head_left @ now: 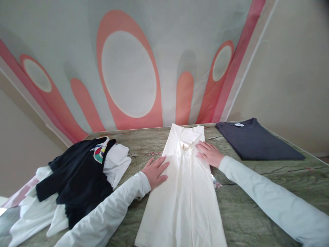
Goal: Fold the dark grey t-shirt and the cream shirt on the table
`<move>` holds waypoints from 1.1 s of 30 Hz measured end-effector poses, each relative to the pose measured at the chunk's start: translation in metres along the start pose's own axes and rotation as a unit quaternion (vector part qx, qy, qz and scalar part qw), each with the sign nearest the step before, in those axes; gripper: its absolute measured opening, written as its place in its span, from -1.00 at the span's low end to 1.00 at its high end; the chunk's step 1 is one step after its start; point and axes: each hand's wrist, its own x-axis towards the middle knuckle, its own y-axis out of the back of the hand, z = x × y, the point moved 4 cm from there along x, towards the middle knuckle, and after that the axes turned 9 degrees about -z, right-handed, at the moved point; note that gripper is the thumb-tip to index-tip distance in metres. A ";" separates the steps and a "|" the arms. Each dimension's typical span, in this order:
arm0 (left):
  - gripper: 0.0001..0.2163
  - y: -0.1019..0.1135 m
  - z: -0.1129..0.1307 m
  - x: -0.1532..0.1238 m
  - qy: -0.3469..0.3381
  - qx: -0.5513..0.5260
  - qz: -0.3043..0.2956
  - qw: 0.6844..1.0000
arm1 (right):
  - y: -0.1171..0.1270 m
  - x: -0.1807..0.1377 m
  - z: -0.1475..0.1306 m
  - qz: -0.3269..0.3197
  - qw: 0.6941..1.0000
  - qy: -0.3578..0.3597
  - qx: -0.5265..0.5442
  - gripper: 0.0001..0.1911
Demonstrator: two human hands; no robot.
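A white shirt lies lengthwise down the middle of the table, its long sides folded in and its collar at the far end. On its left edge, my left hand rests flat with the fingers spread. My right hand lies with outstretched fingers on the right edge, close to the collar. Neither hand grips the fabric. The near end of the shirt runs out of the bottom of the view.
A loose heap with a black garment and white clothes lies at the left. At the far right sits a neatly folded dark grey T-shirt. The wood-patterned table ends against a wall with a pink and grey backdrop.
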 end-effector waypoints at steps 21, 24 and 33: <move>-0.41 0.002 0.004 0.116 0.183 -0.030 0.012 0.983 | 0.018 0.119 0.067 -0.012 0.991 -0.005 -0.131 -0.48; -0.47 0.005 0.015 0.122 0.110 -0.028 0.000 0.994 | 0.032 0.106 0.058 0.033 0.992 -0.034 -0.120 -0.51; -0.49 0.015 0.019 0.140 0.026 -0.060 -0.023 0.998 | 0.031 -0.036 -0.016 -0.071 0.987 -0.039 0.135 -0.81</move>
